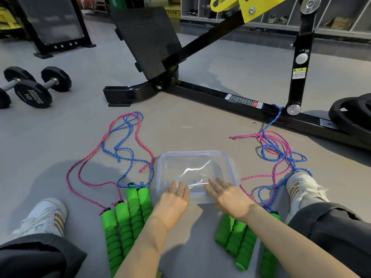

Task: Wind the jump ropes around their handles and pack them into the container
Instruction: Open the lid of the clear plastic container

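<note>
A clear plastic container (195,157) with a blue-edged lid lies on the grey floor between my legs. My left hand (174,203) and my right hand (228,197) rest flat on its near edge, fingers straight. Several green foam handles (128,217) lie side by side to the left, with pink rope (88,157) and blue rope (124,151) trailing loose beyond them. More green handles (239,235) lie to the right, partly under my right forearm. Their tangled pink and blue ropes (281,153) run to the machine frame, where a blue strand (278,111) is tied.
A black gym machine frame (220,97) with a footplate crosses the floor just beyond the ropes. Dumbbells (34,87) lie far left and a weight plate (351,111) far right. My white shoes (46,215) and dark trouser legs flank the handles.
</note>
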Demonstrator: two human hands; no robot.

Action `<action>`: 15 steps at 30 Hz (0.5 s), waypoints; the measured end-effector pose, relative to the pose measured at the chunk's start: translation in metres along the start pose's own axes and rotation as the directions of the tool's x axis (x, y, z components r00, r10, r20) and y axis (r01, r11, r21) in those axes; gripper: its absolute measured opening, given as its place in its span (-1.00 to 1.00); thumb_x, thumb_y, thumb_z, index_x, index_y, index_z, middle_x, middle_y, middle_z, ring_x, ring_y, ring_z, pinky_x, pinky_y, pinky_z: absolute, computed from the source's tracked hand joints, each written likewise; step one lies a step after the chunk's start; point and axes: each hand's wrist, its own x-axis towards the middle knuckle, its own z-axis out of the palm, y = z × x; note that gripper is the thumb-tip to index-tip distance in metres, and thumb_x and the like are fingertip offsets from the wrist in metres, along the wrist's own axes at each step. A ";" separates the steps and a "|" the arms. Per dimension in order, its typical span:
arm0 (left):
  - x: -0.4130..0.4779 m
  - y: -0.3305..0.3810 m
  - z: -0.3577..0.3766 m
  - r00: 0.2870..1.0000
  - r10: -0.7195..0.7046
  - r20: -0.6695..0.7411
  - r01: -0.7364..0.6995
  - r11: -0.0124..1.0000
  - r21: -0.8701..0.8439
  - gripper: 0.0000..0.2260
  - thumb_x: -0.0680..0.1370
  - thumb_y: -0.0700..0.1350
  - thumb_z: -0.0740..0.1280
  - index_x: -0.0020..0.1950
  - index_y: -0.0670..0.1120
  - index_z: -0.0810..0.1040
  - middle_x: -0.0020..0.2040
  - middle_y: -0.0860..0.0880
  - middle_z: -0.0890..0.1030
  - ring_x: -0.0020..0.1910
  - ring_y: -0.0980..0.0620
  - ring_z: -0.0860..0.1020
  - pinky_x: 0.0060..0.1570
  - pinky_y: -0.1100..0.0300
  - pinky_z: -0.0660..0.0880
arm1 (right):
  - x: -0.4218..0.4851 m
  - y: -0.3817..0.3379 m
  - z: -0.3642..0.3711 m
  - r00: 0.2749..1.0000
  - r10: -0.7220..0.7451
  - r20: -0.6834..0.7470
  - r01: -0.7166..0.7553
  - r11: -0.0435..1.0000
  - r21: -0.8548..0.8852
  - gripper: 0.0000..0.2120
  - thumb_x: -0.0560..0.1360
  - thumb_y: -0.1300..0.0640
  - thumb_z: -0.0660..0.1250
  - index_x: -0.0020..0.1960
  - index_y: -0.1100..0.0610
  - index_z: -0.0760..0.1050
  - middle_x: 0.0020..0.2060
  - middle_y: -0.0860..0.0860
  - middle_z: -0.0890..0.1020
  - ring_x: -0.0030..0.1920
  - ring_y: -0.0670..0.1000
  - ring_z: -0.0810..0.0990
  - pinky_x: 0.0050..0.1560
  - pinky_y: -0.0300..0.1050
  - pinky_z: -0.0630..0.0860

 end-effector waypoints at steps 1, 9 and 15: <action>0.001 0.002 0.002 0.999 -0.019 0.026 0.021 0.998 -0.055 -0.53 -0.07 -0.29 0.58 -0.17 -0.23 0.71 -0.21 -0.23 0.68 -0.28 -0.21 0.67 -0.51 0.14 0.52 | 0.000 0.001 0.000 1.000 -0.007 -0.005 0.007 1.000 0.007 -0.30 -0.19 0.13 0.63 -0.03 0.16 0.67 -0.10 0.15 0.69 -0.18 0.16 0.69 -0.37 -0.16 0.58; -0.020 -0.026 0.004 0.994 -0.104 0.032 0.109 0.922 -0.371 -0.10 -0.04 0.24 0.54 0.23 -0.10 0.49 0.19 -0.17 0.60 0.27 -0.10 0.45 0.33 0.00 0.28 | -0.012 0.024 -0.001 0.997 -0.076 -0.016 0.077 0.995 0.071 -0.28 0.00 0.06 0.63 0.16 0.04 0.60 0.11 0.05 0.64 0.06 0.09 0.65 -0.05 -0.12 0.59; -0.029 -0.013 0.003 0.983 -0.106 0.147 0.157 0.907 -0.391 -0.24 0.22 0.26 0.22 0.28 -0.17 0.54 0.23 -0.15 0.58 0.29 -0.09 0.51 0.37 -0.07 0.06 | 0.003 0.032 -0.016 0.974 0.222 -0.043 -0.224 0.973 -0.054 -0.52 0.31 -0.05 0.10 0.09 0.00 0.63 0.06 0.16 0.63 0.03 0.22 0.61 0.17 0.21 0.33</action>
